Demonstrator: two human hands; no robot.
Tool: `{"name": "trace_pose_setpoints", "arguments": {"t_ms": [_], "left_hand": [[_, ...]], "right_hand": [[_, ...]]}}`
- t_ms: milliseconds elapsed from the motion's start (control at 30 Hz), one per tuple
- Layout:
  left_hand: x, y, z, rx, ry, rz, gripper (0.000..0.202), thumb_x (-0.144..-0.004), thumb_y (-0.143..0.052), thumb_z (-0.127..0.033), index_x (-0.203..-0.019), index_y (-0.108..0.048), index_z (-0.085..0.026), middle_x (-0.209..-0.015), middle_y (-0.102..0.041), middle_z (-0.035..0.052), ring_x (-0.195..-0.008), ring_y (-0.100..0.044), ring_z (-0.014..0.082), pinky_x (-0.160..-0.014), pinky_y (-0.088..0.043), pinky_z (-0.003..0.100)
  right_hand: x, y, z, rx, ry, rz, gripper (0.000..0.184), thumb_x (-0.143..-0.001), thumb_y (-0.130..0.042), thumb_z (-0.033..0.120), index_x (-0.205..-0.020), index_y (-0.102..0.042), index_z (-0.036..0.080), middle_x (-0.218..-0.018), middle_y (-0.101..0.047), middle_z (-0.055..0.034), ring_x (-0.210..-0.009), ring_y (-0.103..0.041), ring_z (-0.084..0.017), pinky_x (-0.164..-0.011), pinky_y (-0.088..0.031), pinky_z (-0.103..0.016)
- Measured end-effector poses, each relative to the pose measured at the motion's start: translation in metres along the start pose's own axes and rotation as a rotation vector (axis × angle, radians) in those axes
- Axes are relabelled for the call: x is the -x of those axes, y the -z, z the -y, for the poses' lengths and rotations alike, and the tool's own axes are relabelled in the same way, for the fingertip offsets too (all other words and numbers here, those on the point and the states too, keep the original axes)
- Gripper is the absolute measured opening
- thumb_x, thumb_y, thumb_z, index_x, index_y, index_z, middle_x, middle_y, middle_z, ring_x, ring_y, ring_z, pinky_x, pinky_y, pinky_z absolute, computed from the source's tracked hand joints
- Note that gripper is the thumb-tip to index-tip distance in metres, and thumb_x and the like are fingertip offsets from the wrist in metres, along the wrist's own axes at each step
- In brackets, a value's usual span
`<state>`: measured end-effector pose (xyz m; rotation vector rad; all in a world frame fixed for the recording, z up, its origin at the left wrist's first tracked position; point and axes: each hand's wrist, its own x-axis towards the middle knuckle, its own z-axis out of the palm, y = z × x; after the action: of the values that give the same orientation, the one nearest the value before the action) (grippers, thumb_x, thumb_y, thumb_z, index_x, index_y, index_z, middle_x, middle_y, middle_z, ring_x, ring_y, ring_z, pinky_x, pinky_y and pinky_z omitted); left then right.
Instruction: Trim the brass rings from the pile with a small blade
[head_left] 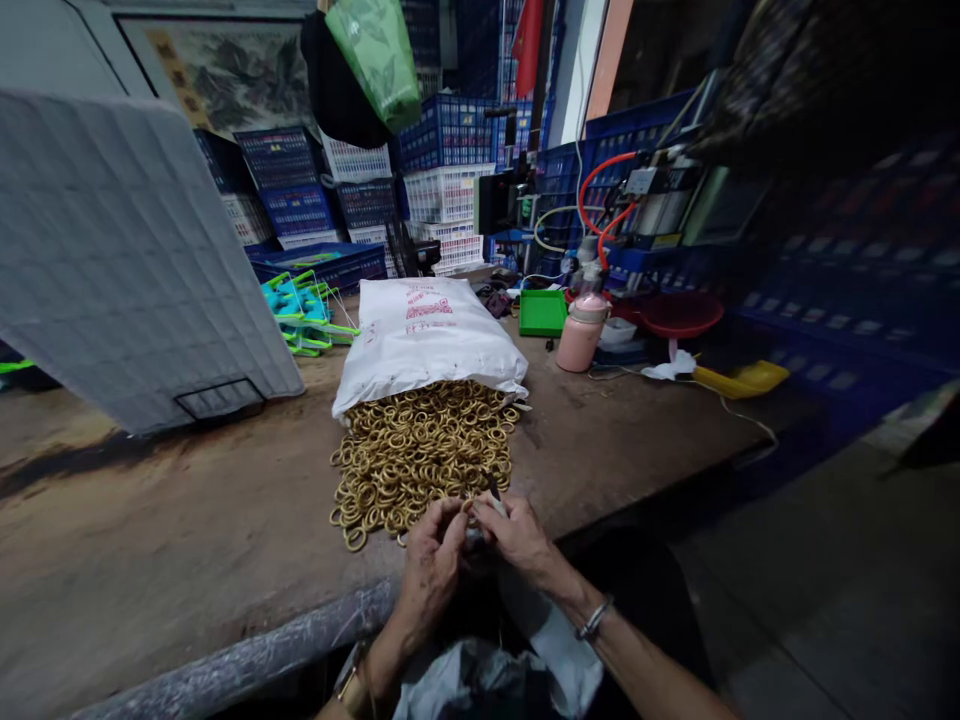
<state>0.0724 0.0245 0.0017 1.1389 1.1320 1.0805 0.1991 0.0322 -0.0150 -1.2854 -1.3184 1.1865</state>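
My two hands meet at the front edge of the table, close to a heap of brass-coloured rings (427, 450). A single ring (467, 506) is pinched in the closed fingers of my left hand (433, 555). My right hand (521, 540) is closed around a small tool (494, 488) with a dark tip, whose exact kind I cannot make out. The tool is right beside the held ring. Behind the heap lies a white sack (435, 340) with red print, its mouth facing me and rings spilling from it.
A grey padded panel (142, 270) stands at the left, near green and blue hangers (307, 310). Toward the right are a green tray (543, 313), a pink bottle (583, 335), a red dish (681, 314) and a yellow scoop (742, 380). Stacked crates (450, 140) line the back.
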Motion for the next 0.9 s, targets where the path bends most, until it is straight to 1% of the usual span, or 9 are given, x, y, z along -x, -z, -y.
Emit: {"name": "trace_pose_setpoints", "arguments": {"t_ms": [100,200,300,433,600,667,733,833,900], "left_hand": [[0.01,0.0,0.002,-0.059,-0.03,-0.014,0.021,-0.073,-0.055,-0.035,-0.076,-0.06,-0.015,-0.061,-0.057,-0.0008,-0.047,-0.047,0.0096,-0.043,-0.038,0.019],[0.016,0.004,0.008,-0.111,-0.083,-0.063,0.019,-0.075,-0.054,-0.033,-0.078,-0.062,-0.015,-0.068,-0.061,0.0017,-0.059,-0.054,0.0132,-0.055,-0.042,0.022],[0.019,0.01,0.013,-0.186,-0.141,-0.108,0.017,-0.076,-0.053,-0.029,-0.076,-0.063,-0.016,-0.073,-0.062,0.003,-0.069,-0.055,0.0157,-0.065,-0.043,0.025],[0.021,0.016,0.015,-0.284,-0.181,-0.147,0.013,-0.075,-0.054,-0.027,-0.072,-0.062,-0.017,-0.067,-0.058,0.0012,-0.067,-0.052,0.016,-0.067,-0.041,0.026],[0.024,0.017,0.014,-0.323,-0.222,-0.09,0.012,-0.073,-0.057,-0.028,-0.069,-0.063,-0.018,-0.067,-0.057,0.0015,-0.067,-0.051,0.0166,-0.067,-0.04,0.026],[0.025,0.016,0.01,-0.266,-0.167,-0.076,0.015,-0.073,-0.058,-0.03,-0.065,-0.061,-0.017,-0.063,-0.055,0.0003,-0.063,-0.049,0.0144,-0.062,-0.039,0.024],[0.027,0.014,0.004,-0.143,-0.049,-0.035,0.02,-0.072,-0.058,-0.033,-0.062,-0.056,-0.016,-0.057,-0.052,-0.0019,-0.054,-0.046,0.0108,-0.054,-0.037,0.021],[0.032,0.013,-0.002,0.077,0.157,0.071,0.025,-0.073,-0.056,-0.041,-0.069,-0.05,-0.017,-0.05,-0.045,-0.0066,-0.04,-0.036,0.0057,-0.041,-0.03,0.018],[0.035,0.013,-0.002,0.148,0.227,0.126,0.026,-0.073,-0.055,-0.044,-0.075,-0.047,-0.018,-0.048,-0.044,-0.0083,-0.035,-0.032,0.0041,-0.035,-0.026,0.016]], "right_hand": [[0.012,-0.004,0.008,0.012,0.007,0.033,0.032,-0.078,-0.045,0.038,-0.053,-0.042,0.017,-0.048,-0.039,0.006,-0.046,-0.036,-0.007,-0.048,-0.031,-0.019],[0.022,-0.006,0.015,0.165,0.024,0.05,0.031,-0.079,-0.044,0.038,-0.057,-0.048,0.017,-0.05,-0.044,0.0041,-0.05,-0.041,-0.008,-0.051,-0.034,-0.02],[0.026,-0.005,0.017,0.307,0.076,0.003,0.023,-0.079,-0.045,0.036,-0.071,-0.056,0.017,-0.061,-0.054,0.0008,-0.058,-0.048,-0.011,-0.057,-0.037,-0.022],[0.028,-0.004,0.015,0.289,0.109,-0.066,0.021,-0.079,-0.044,0.031,-0.091,-0.055,0.018,-0.08,-0.06,-0.0019,-0.072,-0.054,-0.013,-0.067,-0.04,-0.023],[0.031,-0.009,0.017,0.234,0.12,0.021,0.017,-0.08,-0.044,0.031,-0.082,-0.055,0.018,-0.07,-0.056,0.0016,-0.064,-0.049,-0.01,-0.063,-0.039,-0.021],[0.032,-0.012,0.017,0.159,0.06,0.032,0.017,-0.079,-0.045,0.032,-0.074,-0.052,0.018,-0.06,-0.049,0.004,-0.057,-0.044,-0.008,-0.058,-0.037,-0.02],[0.033,-0.015,0.016,0.013,-0.046,0.04,0.019,-0.079,-0.045,0.034,-0.071,-0.049,0.018,-0.054,-0.042,0.0063,-0.049,-0.038,-0.007,-0.049,-0.034,-0.018],[0.034,-0.02,0.013,-0.264,-0.218,0.083,0.021,-0.079,-0.043,0.04,-0.078,-0.044,0.02,-0.05,-0.036,0.0093,-0.038,-0.025,-0.005,-0.036,-0.022,-0.018],[0.035,-0.021,0.011,-0.347,-0.258,0.106,0.024,-0.078,-0.043,0.043,-0.082,-0.044,0.02,-0.05,-0.035,0.01,-0.035,-0.022,-0.004,-0.034,-0.019,-0.018]]}}
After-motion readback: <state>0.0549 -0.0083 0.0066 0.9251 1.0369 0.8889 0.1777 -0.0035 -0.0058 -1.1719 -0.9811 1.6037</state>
